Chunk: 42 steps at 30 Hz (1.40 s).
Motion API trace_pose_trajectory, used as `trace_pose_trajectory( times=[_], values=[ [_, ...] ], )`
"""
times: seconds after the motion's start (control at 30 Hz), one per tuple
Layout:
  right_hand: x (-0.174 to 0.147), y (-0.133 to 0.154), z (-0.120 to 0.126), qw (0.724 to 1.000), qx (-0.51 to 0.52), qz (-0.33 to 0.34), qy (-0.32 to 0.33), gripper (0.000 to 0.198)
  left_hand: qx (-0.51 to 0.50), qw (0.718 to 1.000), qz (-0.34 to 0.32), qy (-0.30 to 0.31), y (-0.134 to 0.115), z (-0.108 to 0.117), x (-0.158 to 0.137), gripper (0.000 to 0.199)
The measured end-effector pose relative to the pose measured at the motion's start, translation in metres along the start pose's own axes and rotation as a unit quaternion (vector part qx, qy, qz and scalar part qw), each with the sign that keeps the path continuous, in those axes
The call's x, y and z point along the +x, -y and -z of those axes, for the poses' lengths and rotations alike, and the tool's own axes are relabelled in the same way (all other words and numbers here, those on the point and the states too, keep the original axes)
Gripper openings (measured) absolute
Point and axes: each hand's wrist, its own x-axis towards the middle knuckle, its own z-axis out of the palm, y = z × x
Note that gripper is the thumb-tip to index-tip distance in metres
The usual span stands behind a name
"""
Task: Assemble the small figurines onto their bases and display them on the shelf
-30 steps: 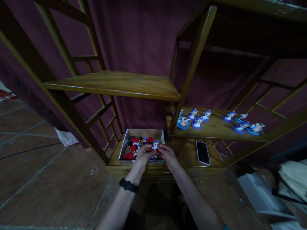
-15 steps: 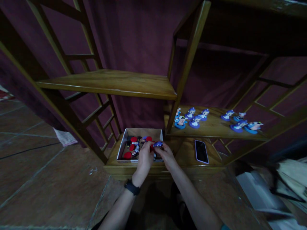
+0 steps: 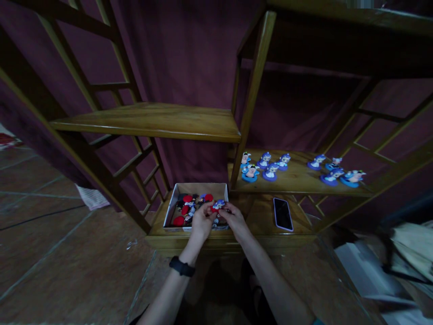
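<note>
A small figurine (image 3: 218,205) with purple hair and a red base is held between both hands, over the right end of a shallow cardboard box (image 3: 170,208). My left hand (image 3: 202,220) pinches its left side near the red base. On the other side, the fingers of my right hand (image 3: 234,218) close on it too. Inside the box lie several more figurines with red bases, such as a red disc (image 3: 178,220) at the front left; many overlap, and my left hand hides some.
The box sits on the bottom board of a wooden shelf unit. A phone (image 3: 283,214) lies to its right. Several figurines, including a purple-haired one (image 3: 270,172) and a pig (image 3: 251,172), stand on the shelf above. An upper shelf (image 3: 149,119) overhangs behind the box.
The purple-haired figurine has turned more upright in my hands, so its front and red base show. My head view has shifted slightly. Both hands keep hold.
</note>
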Motion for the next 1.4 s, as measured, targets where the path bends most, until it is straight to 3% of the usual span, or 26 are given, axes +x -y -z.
trace_pose_trajectory(
  times=[0.13,0.3,0.47,0.67,0.87,1.23,1.4],
  values=[
    [0.007,-0.007,0.003,0.999,0.008,-0.026,-0.033,0.028,-0.115,0.987,0.113,0.01,-0.006,0.0,0.0,0.038],
    [0.012,-0.009,0.003,0.996,0.027,-0.04,-0.074,0.029,-0.183,0.965,0.189,0.008,-0.011,0.004,0.002,0.026],
    [0.013,-0.011,0.003,0.997,0.017,-0.041,-0.061,0.027,-0.176,0.962,0.208,-0.03,-0.009,0.008,0.006,0.015],
    [0.015,-0.012,0.003,0.997,0.01,-0.048,-0.055,0.025,-0.171,0.963,0.209,-0.028,-0.006,0.009,0.008,0.019],
    [0.015,-0.016,0.003,0.998,-0.006,-0.042,-0.047,0.023,-0.156,0.971,0.18,-0.037,-0.004,0.008,0.006,0.023],
    [0.016,-0.018,0.002,0.994,-0.094,0.052,0.002,0.028,-0.054,0.999,-0.005,-0.008,-0.003,0.007,0.01,0.021],
    [0.021,-0.026,0.003,0.994,-0.083,0.072,0.007,0.034,-0.025,0.998,-0.044,-0.023,-0.004,0.005,0.012,0.02]
  ],
)
